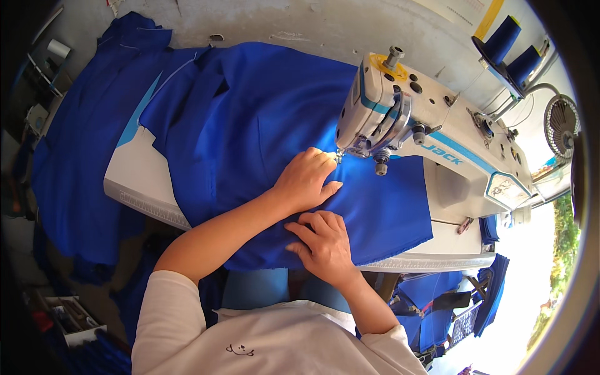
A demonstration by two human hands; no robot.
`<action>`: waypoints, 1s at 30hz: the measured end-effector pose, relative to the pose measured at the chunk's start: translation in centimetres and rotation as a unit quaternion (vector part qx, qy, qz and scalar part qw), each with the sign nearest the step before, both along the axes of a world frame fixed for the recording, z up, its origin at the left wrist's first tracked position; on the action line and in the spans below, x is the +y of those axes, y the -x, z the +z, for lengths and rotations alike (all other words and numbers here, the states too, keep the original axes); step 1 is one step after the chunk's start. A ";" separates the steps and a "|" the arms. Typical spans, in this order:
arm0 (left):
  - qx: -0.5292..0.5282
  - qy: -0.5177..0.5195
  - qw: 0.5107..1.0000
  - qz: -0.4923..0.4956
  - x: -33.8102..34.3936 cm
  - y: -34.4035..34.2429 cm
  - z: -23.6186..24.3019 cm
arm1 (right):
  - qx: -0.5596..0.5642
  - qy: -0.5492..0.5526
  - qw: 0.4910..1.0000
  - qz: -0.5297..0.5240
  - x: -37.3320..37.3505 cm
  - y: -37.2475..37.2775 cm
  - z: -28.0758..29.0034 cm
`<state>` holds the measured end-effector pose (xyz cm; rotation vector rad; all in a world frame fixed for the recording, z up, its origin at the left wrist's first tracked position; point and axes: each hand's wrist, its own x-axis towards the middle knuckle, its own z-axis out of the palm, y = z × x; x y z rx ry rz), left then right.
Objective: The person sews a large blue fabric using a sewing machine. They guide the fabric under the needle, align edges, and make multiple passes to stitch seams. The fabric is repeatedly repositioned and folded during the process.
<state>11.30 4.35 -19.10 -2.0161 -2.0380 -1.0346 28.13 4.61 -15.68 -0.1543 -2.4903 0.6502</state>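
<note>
A large piece of royal blue fabric [250, 125] lies across the white sewing table [140, 181] and under the head of a white sewing machine [425, 131]. My left hand [306, 181] lies flat on the cloth, its fingertips right beside the needle and presser foot [340, 155]. My right hand [322, 244] rests nearer to me on the same cloth, fingers bent, pinching a fold close to the table's front edge. Neither hand lifts the fabric off the table.
More blue cloth [75, 156] hangs over the table's left side to the floor. Two blue thread cones [512, 50] stand behind the machine, and a small fan [560, 125] sits at the right. Blue pieces [437, 306] hang below the table on the right.
</note>
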 end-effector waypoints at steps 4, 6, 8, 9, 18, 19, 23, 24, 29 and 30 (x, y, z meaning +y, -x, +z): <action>-0.029 0.097 0.995 -0.005 -1.1 -1.0 1.7 | -0.029 0.055 0.996 0.066 2.2 -2.2 -0.6; 0.005 0.109 0.993 -0.048 -2.9 -1.4 2.6 | -0.064 0.071 0.994 0.052 4.6 -5.3 -0.4; -0.014 0.056 0.997 -0.052 -2.6 1.9 4.4 | -0.040 0.068 0.997 0.017 5.7 -7.7 -0.6; 0.048 -0.020 0.999 -0.008 -1.5 4.6 5.6 | -0.031 0.060 0.998 -0.003 5.7 -8.0 -0.7; 0.208 0.087 0.891 0.394 -9.8 21.9 0.0 | -0.001 0.028 0.999 -0.041 4.4 -3.8 -1.0; 0.212 0.065 0.884 0.412 -12.9 22.3 -0.7 | -0.010 0.040 0.999 -0.026 4.3 -3.9 -1.0; 0.102 0.048 0.896 0.430 -25.4 14.3 0.4 | 0.010 0.035 0.999 -0.030 4.2 -6.9 -0.9; 0.008 0.056 0.899 0.435 -28.2 10.1 0.6 | 0.004 0.057 0.997 -0.048 4.1 -7.9 -1.1; -0.125 0.113 0.914 0.370 -33.2 -3.2 -1.3 | 0.094 0.279 0.901 -0.319 0.7 -15.7 -5.5; -0.147 0.073 0.918 0.362 -31.9 -2.8 -0.4 | 0.107 0.400 0.841 -0.348 0.0 -17.0 -6.7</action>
